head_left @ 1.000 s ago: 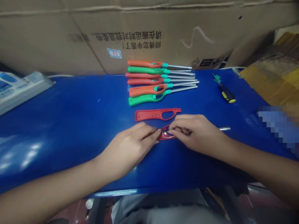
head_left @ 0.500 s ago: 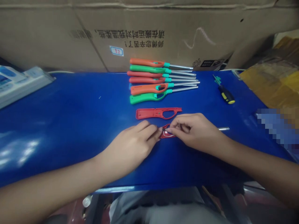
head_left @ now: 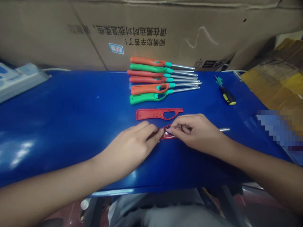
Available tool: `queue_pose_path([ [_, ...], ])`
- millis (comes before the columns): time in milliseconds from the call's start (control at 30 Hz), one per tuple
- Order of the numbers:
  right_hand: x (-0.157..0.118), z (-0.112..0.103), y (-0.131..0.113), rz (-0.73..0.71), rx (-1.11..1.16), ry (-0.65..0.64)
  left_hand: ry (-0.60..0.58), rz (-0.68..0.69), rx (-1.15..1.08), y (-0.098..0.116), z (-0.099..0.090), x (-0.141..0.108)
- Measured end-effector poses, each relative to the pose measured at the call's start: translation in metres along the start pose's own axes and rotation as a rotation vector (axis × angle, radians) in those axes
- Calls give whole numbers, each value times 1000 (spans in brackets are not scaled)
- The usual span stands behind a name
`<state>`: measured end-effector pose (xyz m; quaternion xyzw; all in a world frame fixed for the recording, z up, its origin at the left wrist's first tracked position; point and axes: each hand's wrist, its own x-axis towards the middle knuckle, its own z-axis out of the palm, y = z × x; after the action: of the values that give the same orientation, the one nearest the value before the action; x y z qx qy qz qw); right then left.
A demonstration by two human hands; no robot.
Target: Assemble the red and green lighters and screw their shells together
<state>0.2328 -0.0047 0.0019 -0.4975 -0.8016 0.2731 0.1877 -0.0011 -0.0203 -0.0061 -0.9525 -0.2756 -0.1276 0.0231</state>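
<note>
A red half shell of a stick lighter lies open on the blue table, with a white wire curving inside it. My left hand covers its handle end, thumb and fingers pinched at the shell. Over its trigger opening, my right hand has thumb and forefinger pressed together; whatever small part they grip is hidden. A metal tube sticks out beyond the right hand. Just above both hands rests the matching red half shell, its hollow side up.
Several stick lighters in orange, green and red lie in a row behind. To the right is a black and yellow screwdriver. A cardboard box walls off the back; a white power strip sits at left.
The whole view has shifted slightly, so everything sits a little further left and up. My fingertips have drawn slightly closer together over the red shell; the hands otherwise keep their pose.
</note>
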Motion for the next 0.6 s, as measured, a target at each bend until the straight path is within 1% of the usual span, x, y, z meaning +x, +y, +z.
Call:
queue_pose_path([
  [133,-1,1,1,7,12,10,-36,16,8,1,-1,1],
  [367,0,5,0,-18,-56,31,-68,12,21,4,-3,2],
  [467,0,5,0,-5,-40,29,-63,22,51,5,-2,2],
  [600,-1,5,-2,-12,-38,27,-25,24,65,6,-1,0],
])
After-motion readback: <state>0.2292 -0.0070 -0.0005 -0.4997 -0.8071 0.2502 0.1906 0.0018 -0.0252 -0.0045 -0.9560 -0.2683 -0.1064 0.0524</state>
